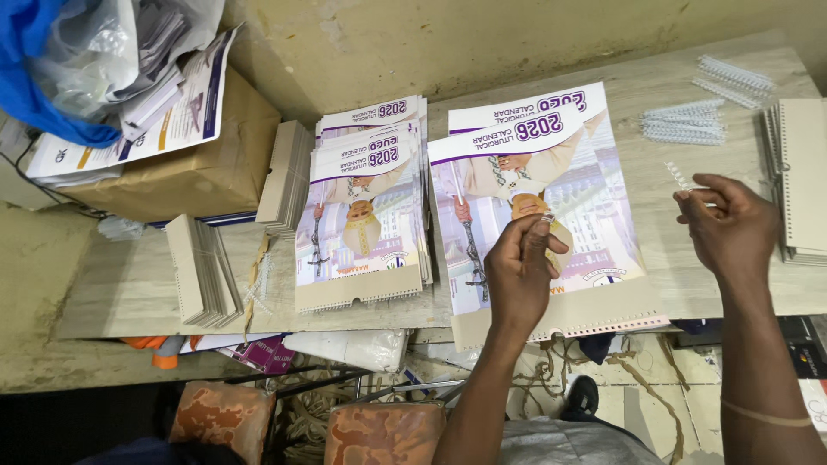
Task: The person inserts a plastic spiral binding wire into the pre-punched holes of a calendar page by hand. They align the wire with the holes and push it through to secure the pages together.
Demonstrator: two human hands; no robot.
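Observation:
My left hand [519,269] hovers over a printed calendar [594,215] lying on the table in front of me, its fingertips pinched on a small piece of wire binding. My right hand [728,226] is to the right of that calendar, fingers curled, pinching a short white wire binding comb [680,176] that rests on the table. A second stack of the same calendars [366,207] lies to the left, the sheets fanned at the top.
Loose white wire combs [685,120] lie at the far right of the wooden table [121,284]. Stacks of grey backing boards stand at the left [202,271] and right edge [801,181]. A cardboard box [198,172] with papers and a plastic bag sits far left.

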